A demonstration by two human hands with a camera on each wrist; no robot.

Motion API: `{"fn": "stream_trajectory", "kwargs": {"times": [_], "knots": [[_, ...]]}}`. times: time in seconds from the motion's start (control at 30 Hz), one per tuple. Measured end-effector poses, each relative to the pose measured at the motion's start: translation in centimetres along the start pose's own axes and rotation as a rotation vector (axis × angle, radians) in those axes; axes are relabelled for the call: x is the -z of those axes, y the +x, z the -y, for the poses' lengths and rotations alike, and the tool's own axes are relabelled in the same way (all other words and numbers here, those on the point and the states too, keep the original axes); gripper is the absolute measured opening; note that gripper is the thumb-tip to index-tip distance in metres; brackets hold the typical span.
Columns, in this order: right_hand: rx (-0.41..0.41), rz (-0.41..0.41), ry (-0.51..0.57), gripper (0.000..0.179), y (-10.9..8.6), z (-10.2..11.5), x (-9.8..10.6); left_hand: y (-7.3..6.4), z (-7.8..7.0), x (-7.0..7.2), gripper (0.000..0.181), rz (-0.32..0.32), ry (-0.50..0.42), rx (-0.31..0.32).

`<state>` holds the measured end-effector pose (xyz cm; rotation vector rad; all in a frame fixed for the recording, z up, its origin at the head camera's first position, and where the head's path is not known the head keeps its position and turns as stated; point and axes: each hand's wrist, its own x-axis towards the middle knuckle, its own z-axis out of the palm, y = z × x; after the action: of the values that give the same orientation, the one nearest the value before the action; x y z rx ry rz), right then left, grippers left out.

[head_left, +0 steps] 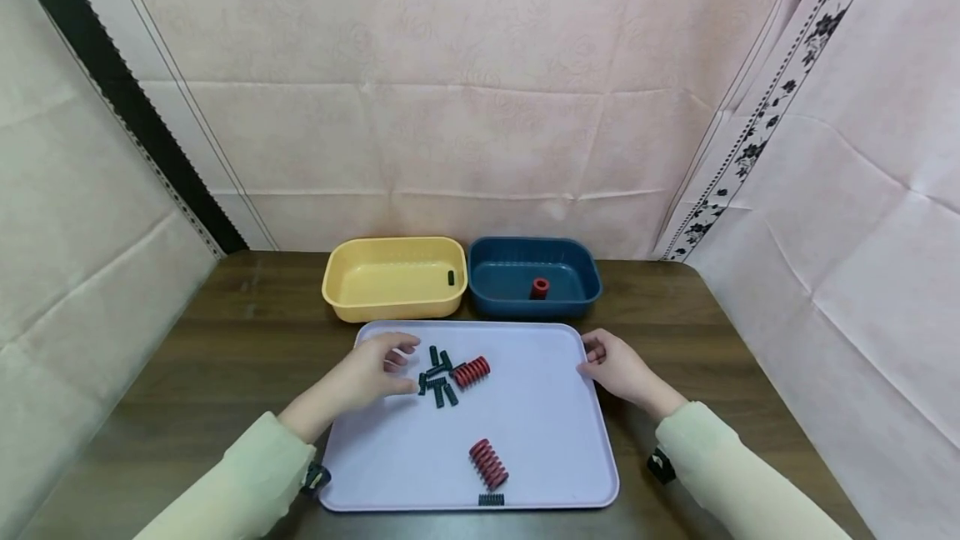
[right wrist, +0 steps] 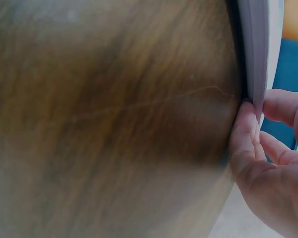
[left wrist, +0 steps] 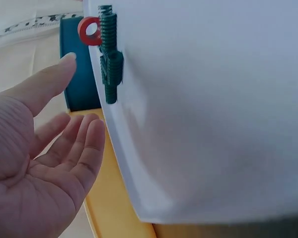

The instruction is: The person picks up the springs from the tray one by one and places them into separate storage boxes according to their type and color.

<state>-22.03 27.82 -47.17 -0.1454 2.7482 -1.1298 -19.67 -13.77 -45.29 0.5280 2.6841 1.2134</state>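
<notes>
My left hand [head_left: 378,367] hovers over the left part of the white tray [head_left: 540,423], fingers relaxed and apart, holding nothing. Just right of its fingertips lies a cluster of small dark green coil springs [head_left: 438,397], and a larger red coil spring [head_left: 472,372] touches the group. The left wrist view shows the green springs [left wrist: 109,54] beyond the spread thumb. At the tray's upper right edge my right hand [head_left: 618,367] pinches the rim between thumb and fingers [right wrist: 246,131]. Near the front rim sit a second red spring [head_left: 489,465] and a single green spring [head_left: 491,500].
Behind the tray stand a yellow bin [head_left: 390,311] with one green spring [head_left: 451,277] inside and a blue bin [head_left: 525,307] with one red spring [head_left: 539,288] upright in it. The wooden table [head_left: 240,340] is bordered by cloth-covered walls [head_left: 450,140].
</notes>
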Motion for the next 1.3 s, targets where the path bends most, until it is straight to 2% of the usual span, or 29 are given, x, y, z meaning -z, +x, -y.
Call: {"fn": "stream_trajectory", "kwargs": {"times": [0.23, 0.43, 0.77, 1.0, 1.07, 1.17, 1.3], "knots": [[-0.022, 0.014, 0.018, 0.043, 0.1, -0.3, 0.1, 0.8, 0.0, -1.0, 0.049, 0.059, 0.077, -0.031], [-0.012, 0.023, 0.029, 0.042, 0.3, -0.2, 0.1, 0.8, 0.5, -1.2, 0.040, 0.088, 0.067, -0.009], [-0.026, 0.029, 0.042, 0.043, 0.4, -0.3, 0.2, 1.2, 1.3, -1.7, 0.031, 0.082, 0.053, -0.025], [-0.019, 0.042, 0.043, 0.045, 0.3, -0.4, 0.2, 1.3, 1.3, -1.8, 0.026, 0.076, 0.039, -0.013], [-0.014, 0.049, 0.048, 0.045, 0.2, -0.4, 0.3, 1.3, 1.3, -1.7, 0.026, 0.071, 0.014, -0.013], [-0.009, 0.057, 0.057, 0.046, 0.3, -0.4, 0.4, 1.5, 1.4, -1.2, 0.026, 0.044, -0.094, -0.014], [-0.017, 0.065, 0.050, 0.046, 0.5, -0.5, 0.5, 1.9, 1.4, 0.0, 0.033, -0.043, -0.261, -0.003]]}}
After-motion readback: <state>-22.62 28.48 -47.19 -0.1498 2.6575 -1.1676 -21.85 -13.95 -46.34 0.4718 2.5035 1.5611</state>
